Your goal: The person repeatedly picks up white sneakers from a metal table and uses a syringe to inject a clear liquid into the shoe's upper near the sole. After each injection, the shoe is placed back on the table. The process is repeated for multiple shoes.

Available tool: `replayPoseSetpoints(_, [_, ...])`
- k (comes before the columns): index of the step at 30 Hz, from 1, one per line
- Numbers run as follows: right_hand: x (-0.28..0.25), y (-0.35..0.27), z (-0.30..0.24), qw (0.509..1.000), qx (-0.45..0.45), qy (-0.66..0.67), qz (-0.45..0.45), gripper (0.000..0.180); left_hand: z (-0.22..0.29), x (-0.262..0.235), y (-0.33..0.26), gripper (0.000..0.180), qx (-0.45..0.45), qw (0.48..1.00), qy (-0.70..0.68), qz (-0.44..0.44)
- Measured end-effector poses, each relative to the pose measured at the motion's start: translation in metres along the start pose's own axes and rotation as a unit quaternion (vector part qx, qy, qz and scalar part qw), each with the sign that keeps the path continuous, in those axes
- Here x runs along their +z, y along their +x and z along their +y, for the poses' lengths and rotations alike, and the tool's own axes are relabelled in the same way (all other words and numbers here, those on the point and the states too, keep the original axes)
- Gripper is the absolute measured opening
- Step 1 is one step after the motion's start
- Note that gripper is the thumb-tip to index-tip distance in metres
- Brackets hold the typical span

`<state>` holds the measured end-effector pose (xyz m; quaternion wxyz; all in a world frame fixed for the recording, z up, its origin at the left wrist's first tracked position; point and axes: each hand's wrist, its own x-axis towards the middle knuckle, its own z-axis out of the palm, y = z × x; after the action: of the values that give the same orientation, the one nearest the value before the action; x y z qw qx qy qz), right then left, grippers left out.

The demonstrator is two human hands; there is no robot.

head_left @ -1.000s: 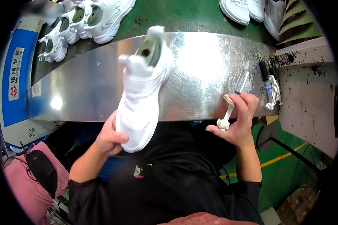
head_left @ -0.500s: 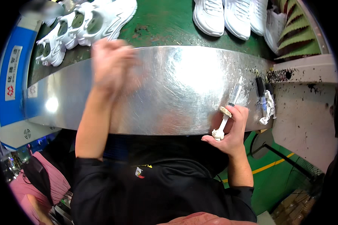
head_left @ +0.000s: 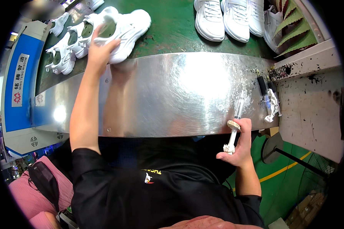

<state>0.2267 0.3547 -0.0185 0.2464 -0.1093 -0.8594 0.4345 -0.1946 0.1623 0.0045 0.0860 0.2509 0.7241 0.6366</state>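
At the far left, my left hand (head_left: pixel 98 53) grips a white sneaker (head_left: pixel 135 26) by its collar, thumb and fingers around the opening. The sneaker is tilted, with its toe pointing far right, beside a row of similar white sneakers (head_left: pixel 75 40). Over the near right edge of the metal plate (head_left: pixel 153 95), my right hand (head_left: pixel 244 147) is closed on a syringe (head_left: pixel 239 108). Its clear barrel points away from me. The white plunger is drawn out toward me, and its end is lumpy with white residue.
More white sneakers (head_left: pixel 210 23) stand at the far right on the green surface (head_left: pixel 164 34). Black-handled tools (head_left: pixel 262 86) and a crumpled white rag (head_left: pixel 271 107) lie at the plate's right end, beside a stained pale panel (head_left: pixel 305 110). A blue-and-white machine housing (head_left: pixel 32 65) borders the left.
My left hand has reached farther away and taken hold of the nearest sneaker in the left row, which has shifted right. My right hand with the syringe has come slightly nearer to me.
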Motion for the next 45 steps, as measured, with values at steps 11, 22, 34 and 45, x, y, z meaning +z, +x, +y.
replayPoseSetpoints(11, [-0.017, -0.029, 0.0, 0.993, 0.084, 0.076, -0.044, 0.093, 0.039, -0.002, -0.213, 0.091, -0.009, 0.99, 0.016, -0.139])
replayPoseSetpoints(22, [-0.025, -0.036, -0.028, 0.964, 0.195, 0.181, -0.016, 0.098, 0.007, 0.01, -0.036, 0.039, -0.241, 0.947, 0.069, -0.201])
replayPoseSetpoints(34, [0.001, 0.051, -0.088, 0.855, 0.061, 0.513, -0.05, 0.087, 0.043, 0.042, -0.105, 0.049, -0.125, 0.837, -0.501, -0.18])
replayPoseSetpoints(45, [0.029, 0.115, -0.132, 0.767, 0.006, 0.608, -0.205, 0.076, 0.048, 0.029, -0.123, 0.071, -0.076, 0.833, -0.497, -0.229])
